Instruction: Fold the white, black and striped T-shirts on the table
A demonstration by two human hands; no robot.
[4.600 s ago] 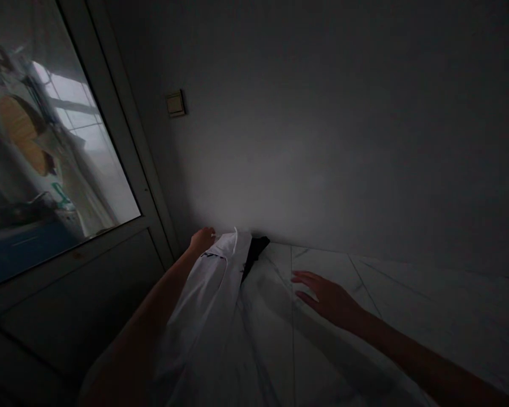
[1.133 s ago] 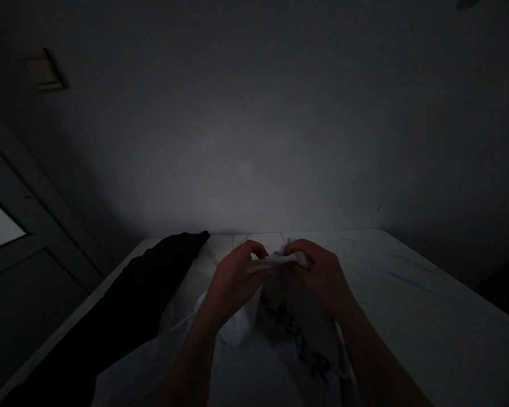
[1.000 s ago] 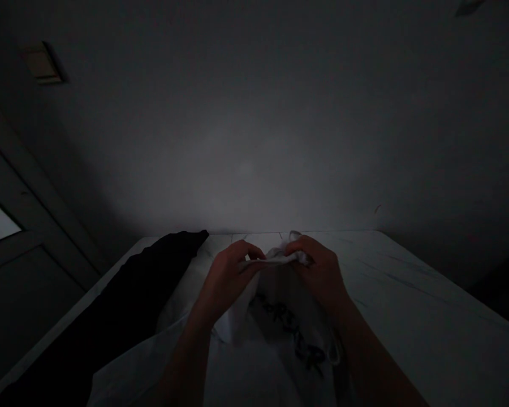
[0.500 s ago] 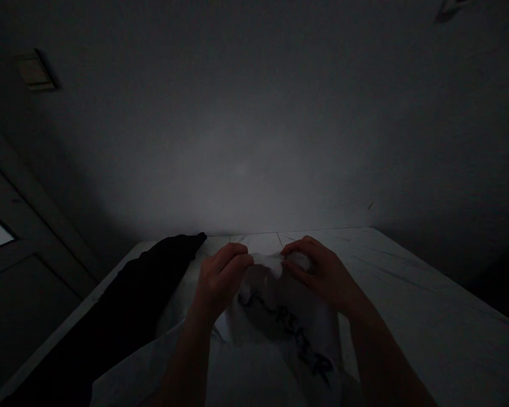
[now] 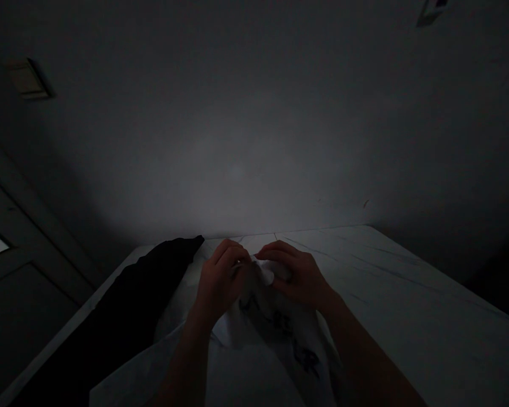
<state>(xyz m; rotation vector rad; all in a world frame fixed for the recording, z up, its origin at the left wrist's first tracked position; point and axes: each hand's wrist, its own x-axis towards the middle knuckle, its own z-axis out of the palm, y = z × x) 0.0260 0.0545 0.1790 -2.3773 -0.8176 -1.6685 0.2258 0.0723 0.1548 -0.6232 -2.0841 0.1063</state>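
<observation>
A white cloth (image 5: 265,339) with dark lettering hangs down from between my two hands, its lower part spread toward the bottom edge. My left hand (image 5: 223,277) pinches its upper edge, fingers bent. Close beside it, my right hand (image 5: 297,271) grips a bunched fold of the same cloth between thumb and fingers. A black cloth (image 5: 127,305) lies along the left side, near my left forearm. The picture is dark, so fine folds are hard to make out.
The hands are over a white marble-patterned surface (image 5: 390,299) that meets a grey wall (image 5: 237,141). A panelled door (image 5: 21,265) stands at the left. Small wall fittings show at the upper left (image 5: 29,79) and upper right.
My right hand has moved left, closer to my left hand. The lettered cloth is now more bunched and narrower between them. The view has shifted slightly.
</observation>
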